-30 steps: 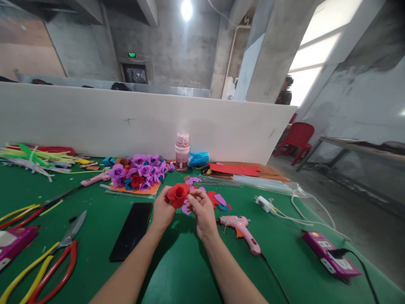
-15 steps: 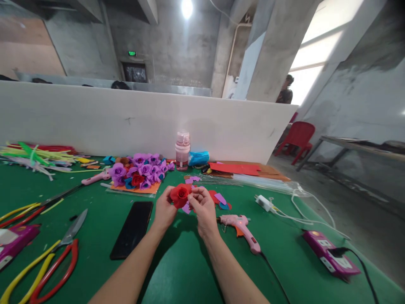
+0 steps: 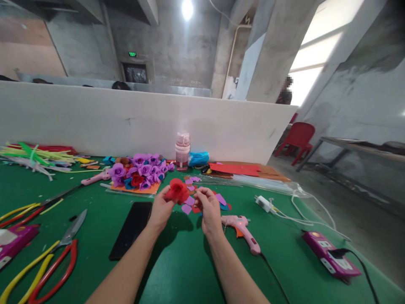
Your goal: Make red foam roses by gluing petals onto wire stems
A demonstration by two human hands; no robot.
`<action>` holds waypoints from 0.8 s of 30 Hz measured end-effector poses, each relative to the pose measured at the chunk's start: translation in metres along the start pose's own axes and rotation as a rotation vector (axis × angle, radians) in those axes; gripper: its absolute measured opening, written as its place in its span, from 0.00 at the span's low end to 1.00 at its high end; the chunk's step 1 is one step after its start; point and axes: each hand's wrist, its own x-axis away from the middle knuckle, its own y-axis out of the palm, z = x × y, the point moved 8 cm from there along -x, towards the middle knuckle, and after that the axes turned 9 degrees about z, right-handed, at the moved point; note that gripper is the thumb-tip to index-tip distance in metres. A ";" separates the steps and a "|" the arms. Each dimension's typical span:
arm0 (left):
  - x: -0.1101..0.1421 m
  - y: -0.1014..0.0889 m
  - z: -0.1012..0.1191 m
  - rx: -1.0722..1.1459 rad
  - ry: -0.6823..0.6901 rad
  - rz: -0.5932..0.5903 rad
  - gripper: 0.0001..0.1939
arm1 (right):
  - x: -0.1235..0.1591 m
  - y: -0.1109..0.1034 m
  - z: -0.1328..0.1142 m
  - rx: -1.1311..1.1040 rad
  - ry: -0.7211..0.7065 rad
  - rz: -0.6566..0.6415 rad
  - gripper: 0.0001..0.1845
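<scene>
My left hand (image 3: 160, 209) pinches a red foam rose (image 3: 177, 191) and holds it up above the green table (image 3: 177, 270). My right hand (image 3: 209, 209) has come off the rose and hangs just right of it, fingers curled over loose purple and red foam petals (image 3: 190, 202). Whether those fingers hold a petal is unclear. A pink glue gun (image 3: 242, 229) lies just right of my right hand. A black phone (image 3: 132, 230) lies to the left of my left wrist.
A heap of purple foam roses (image 3: 141, 174) sits behind the hands, with a pink bottle (image 3: 182, 151) and a white partition (image 3: 126, 122) beyond. Red-handled scissors (image 3: 60, 257) and coloured stems lie left. A magenta power strip (image 3: 330, 254) and white cable lie right. A person stands far off.
My right hand let go of the red rose and moved right and down toward the loose petals. My left hand kept the rose and shifted it slightly left.
</scene>
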 end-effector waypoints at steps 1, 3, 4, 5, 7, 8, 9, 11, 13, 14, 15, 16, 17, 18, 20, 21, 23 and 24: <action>0.000 0.000 0.000 0.000 -0.007 -0.006 0.14 | -0.001 -0.001 0.000 -0.003 0.006 0.002 0.11; -0.001 -0.001 -0.002 0.013 -0.020 -0.005 0.12 | -0.002 -0.002 0.001 -0.010 0.017 0.000 0.10; -0.002 -0.003 -0.004 0.028 -0.020 0.004 0.13 | -0.003 -0.002 0.002 -0.010 0.020 -0.005 0.10; -0.002 -0.004 -0.005 0.043 -0.018 0.017 0.14 | -0.003 -0.002 0.003 -0.009 0.021 -0.010 0.10; -0.004 -0.007 -0.006 0.053 -0.013 0.043 0.16 | -0.003 -0.001 0.004 -0.004 0.023 -0.020 0.10; -0.004 -0.008 -0.007 0.048 -0.013 0.049 0.16 | -0.003 -0.001 0.005 -0.002 0.024 -0.022 0.10; -0.005 -0.008 -0.008 0.041 -0.014 0.049 0.15 | -0.003 -0.001 0.005 0.000 0.025 -0.023 0.10; -0.006 -0.008 -0.008 0.036 -0.021 0.040 0.13 | -0.003 -0.001 0.004 0.000 0.026 -0.020 0.10; -0.005 -0.007 -0.006 0.039 -0.022 0.017 0.13 | -0.003 -0.001 0.001 -0.002 0.027 -0.021 0.10; -0.005 -0.005 -0.004 0.037 -0.023 -0.010 0.13 | -0.003 -0.001 0.000 -0.002 0.034 -0.029 0.11; -0.004 -0.002 -0.002 0.029 -0.028 -0.049 0.14 | -0.003 0.000 -0.001 -0.004 0.046 -0.045 0.11; -0.002 0.002 -0.001 0.016 -0.038 -0.097 0.14 | -0.002 0.001 -0.001 -0.008 0.069 -0.068 0.12; 0.000 0.006 0.000 0.003 -0.049 -0.145 0.14 | -0.002 0.003 -0.001 -0.015 0.102 -0.095 0.14; 0.002 0.010 0.000 -0.007 -0.062 -0.185 0.14 | -0.001 0.005 0.001 -0.025 0.140 -0.121 0.16; 0.005 0.014 0.000 -0.016 -0.083 -0.226 0.14 | 0.000 0.007 0.005 -0.044 0.201 -0.152 0.18; 0.006 0.015 -0.001 -0.017 -0.090 -0.228 0.15 | 0.000 0.007 0.007 -0.049 0.214 -0.155 0.19; 0.006 0.016 -0.004 -0.025 -0.094 -0.218 0.16 | -0.001 0.007 0.010 -0.047 0.213 -0.149 0.19; 0.006 0.016 -0.005 -0.036 -0.092 -0.212 0.16 | -0.001 0.006 0.011 -0.045 0.208 -0.144 0.19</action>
